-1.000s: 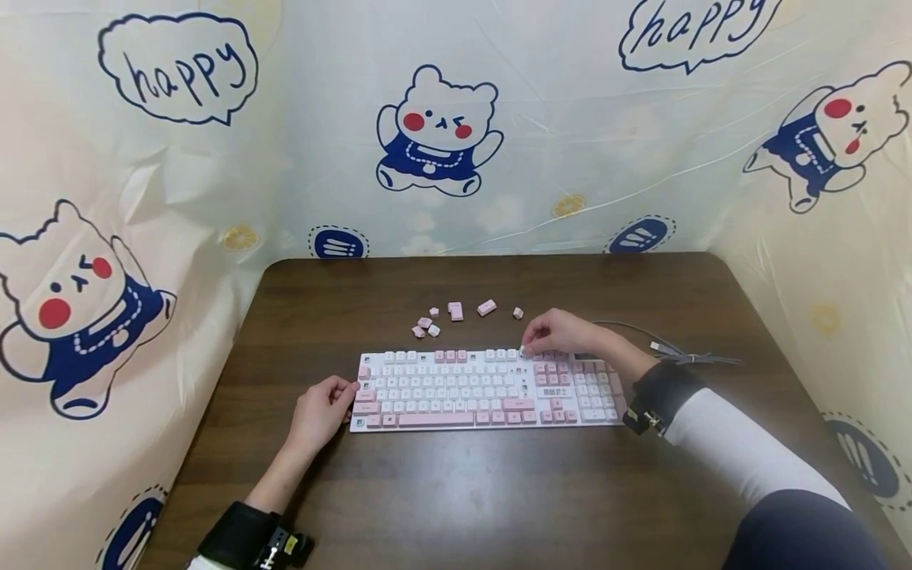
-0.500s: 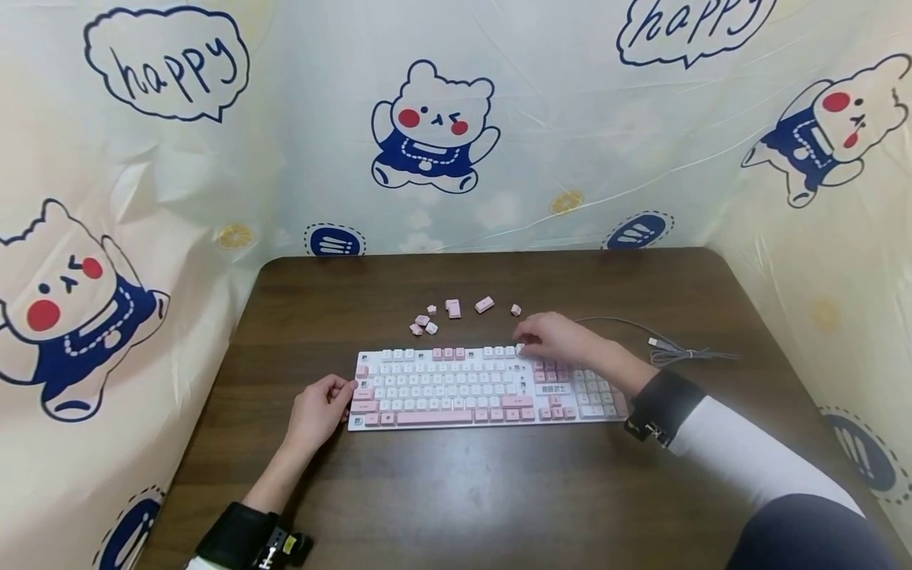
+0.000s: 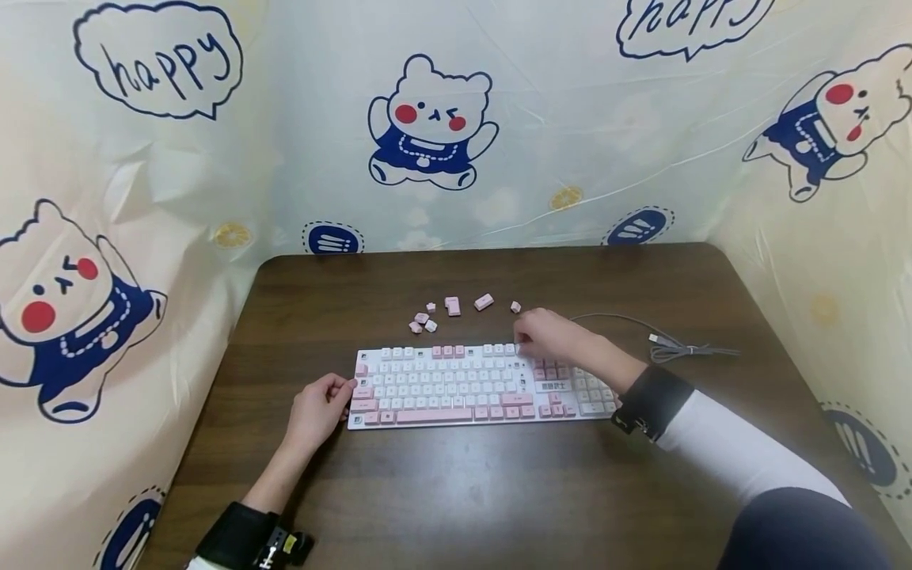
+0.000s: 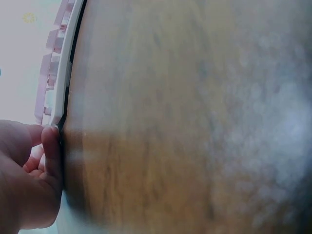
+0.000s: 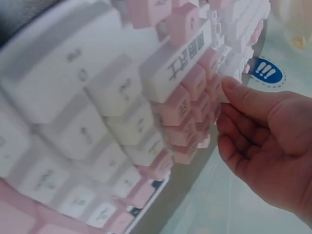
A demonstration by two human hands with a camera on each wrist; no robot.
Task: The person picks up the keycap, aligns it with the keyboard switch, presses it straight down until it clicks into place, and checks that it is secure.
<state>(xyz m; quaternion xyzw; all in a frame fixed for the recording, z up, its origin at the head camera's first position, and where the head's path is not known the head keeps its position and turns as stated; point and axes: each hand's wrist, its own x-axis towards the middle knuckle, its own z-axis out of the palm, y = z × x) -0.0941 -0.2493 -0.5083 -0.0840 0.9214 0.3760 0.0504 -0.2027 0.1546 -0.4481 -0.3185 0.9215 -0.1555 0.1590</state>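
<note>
A white and pink keyboard [image 3: 436,416] lies on the brown table. My left hand [image 3: 318,408] holds its left edge; in the left wrist view the thumb and fingers [image 4: 52,146] pinch the keyboard's corner. My right hand [image 3: 554,336] is over the back edge, right of the top row. In the right wrist view its thumb and curled fingers pinch a small pale keycap [image 5: 223,95], mostly hidden by the fingers, beside the pink navigation keys [image 5: 183,129]. Some sockets along the top row and left side are bare.
Behind the keyboard lie several loose pink and white keycaps, among them a tall pink one [image 3: 453,306], a long pink one [image 3: 484,302] and a small one [image 3: 515,306] near the right hand. A bundled grey cable [image 3: 677,350] lies at the right. A printed curtain [image 3: 306,142] surrounds the table [image 3: 456,499].
My right hand has shifted slightly left and its wrist has turned a little at the same part of the top row. The left hand stays at the keyboard's edge. The head view tilts slightly.
</note>
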